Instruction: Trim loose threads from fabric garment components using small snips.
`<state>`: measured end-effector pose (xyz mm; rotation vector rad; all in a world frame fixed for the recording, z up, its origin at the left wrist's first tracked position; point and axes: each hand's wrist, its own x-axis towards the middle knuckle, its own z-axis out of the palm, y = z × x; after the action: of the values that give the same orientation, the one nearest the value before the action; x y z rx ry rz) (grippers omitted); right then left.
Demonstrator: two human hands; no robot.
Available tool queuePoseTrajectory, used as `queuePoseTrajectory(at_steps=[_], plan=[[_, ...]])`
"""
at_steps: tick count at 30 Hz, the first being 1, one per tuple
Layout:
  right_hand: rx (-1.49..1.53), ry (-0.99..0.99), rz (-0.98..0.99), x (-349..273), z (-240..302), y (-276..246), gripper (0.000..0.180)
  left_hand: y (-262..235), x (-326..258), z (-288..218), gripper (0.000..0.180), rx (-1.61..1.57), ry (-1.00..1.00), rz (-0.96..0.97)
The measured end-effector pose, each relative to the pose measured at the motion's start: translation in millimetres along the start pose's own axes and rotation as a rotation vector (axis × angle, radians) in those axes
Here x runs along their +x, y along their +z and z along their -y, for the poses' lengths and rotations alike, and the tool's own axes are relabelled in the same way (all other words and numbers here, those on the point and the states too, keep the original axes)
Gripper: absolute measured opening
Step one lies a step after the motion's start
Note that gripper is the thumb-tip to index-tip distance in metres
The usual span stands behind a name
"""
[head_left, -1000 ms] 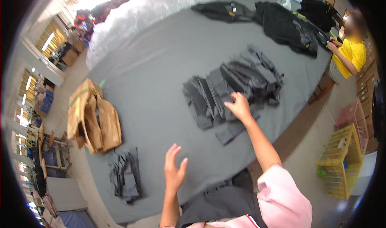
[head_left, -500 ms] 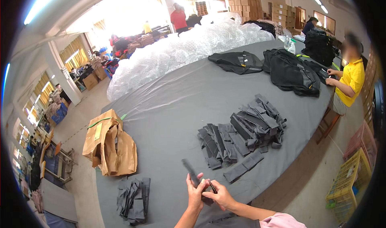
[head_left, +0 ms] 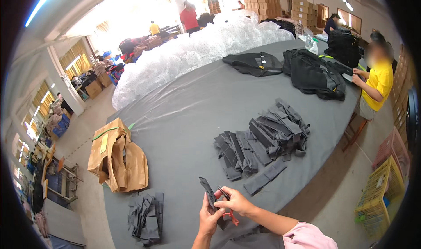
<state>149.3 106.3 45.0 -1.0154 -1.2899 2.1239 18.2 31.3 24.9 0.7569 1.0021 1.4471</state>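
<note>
My left hand [head_left: 208, 216] grips a dark strip [head_left: 207, 189], my right hand [head_left: 237, 202] a red-handled tool [head_left: 235, 221]; I'd keep the strip taut.

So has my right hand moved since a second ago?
Yes, your right hand has moved left and toward you, away from the larger pile of dark strips.

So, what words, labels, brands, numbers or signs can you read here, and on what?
None can be read.
White tag on the black fabric piece: too small.
Yellow patch on the brown paper bag: too small to tell.
Held dark strip: no lettering visible.
</note>
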Motion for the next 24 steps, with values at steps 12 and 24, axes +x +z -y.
queuePoseTrajectory(at_steps=[12,24], plan=[[-0.583,-0.699,-0.465,29,-47,4,0.032,-27,10,19,0.054,0.677,0.258,-0.301],[-0.001,-0.014,-0.009,29,-41,-15,0.023,-27,21,10,0.033,0.344,-0.064,-0.303]])
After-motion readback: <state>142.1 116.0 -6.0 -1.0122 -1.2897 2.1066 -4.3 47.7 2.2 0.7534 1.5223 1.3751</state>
